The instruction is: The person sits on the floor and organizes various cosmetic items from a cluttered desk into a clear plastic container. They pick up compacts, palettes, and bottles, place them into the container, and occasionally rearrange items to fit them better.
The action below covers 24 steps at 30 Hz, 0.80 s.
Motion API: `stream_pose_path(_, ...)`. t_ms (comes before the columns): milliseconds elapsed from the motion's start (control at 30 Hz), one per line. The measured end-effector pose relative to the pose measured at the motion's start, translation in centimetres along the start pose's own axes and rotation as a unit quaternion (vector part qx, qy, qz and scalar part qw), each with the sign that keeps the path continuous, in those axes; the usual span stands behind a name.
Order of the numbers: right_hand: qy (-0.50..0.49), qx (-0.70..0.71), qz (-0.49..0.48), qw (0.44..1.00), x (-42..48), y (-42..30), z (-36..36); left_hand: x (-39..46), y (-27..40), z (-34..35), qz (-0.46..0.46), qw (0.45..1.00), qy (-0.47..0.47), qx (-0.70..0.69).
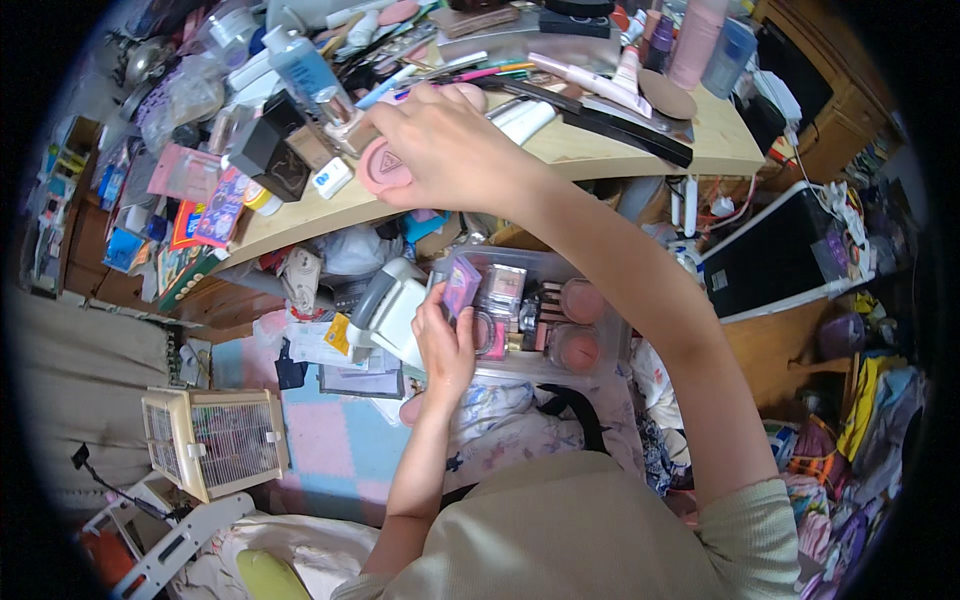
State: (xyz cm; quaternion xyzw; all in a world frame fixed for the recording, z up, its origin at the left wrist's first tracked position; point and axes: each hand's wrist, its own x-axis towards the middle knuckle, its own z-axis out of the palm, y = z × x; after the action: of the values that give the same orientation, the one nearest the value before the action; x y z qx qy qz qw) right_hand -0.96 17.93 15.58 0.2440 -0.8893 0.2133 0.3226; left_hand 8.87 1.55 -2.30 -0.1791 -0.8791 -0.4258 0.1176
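My right hand (pixel 450 154) is over the desk's front edge, its thumb and fingers around a round pink compact (pixel 385 165) with an embossed mark on the lid. Just past its knuckles a second pink item (pixel 466 96) is partly hidden. Lower down, my left hand (pixel 444 337) holds a small purple box or palette (pixel 461 286) above a clear plastic bin (pixel 616 341). Inside that bin are a clear-lidded palette (pixel 505 289), round blush compacts (pixel 576 349) and several other small cosmetics.
The crowded wooden desk (pixel 720 146) bears a blue-liquid bottle (pixel 304 67), a black box (pixel 274 157) and a long black case (pixel 626 135). A white-and-grey appliance (pixel 394 311) stands left of the bin. A wire cage (pixel 217 439) sits on the checkered floor mat (pixel 322 439).
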Motion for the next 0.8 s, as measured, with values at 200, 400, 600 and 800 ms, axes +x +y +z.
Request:
stream_pose_path(200, -0.021, 0.178, 0.140, 0.974, -10.9, -3.2, -7.9, 0.0, -0.1, 0.0, -0.017, 1.000, -0.009, -0.010)
stream_pose_path(400, -0.083, 0.121, 0.307, 0.940, -20.7, -2.1, -3.5, 0.0, 0.0, 0.1, 0.006, 1.000, -0.007, 0.000)
stream_pose_path(600, -0.054, 0.034, 0.275, 0.959, -23.4, -0.1, 1.9, 0.1, 0.4, 0.1, 0.003, 1.000, -0.020, 0.010)
stream_pose_path(800, -0.058, 0.072, 0.288, 0.953, -23.2, -0.5, 3.0, 0.1, 0.5, -0.1, 0.011, 0.999, -0.014, 0.027)
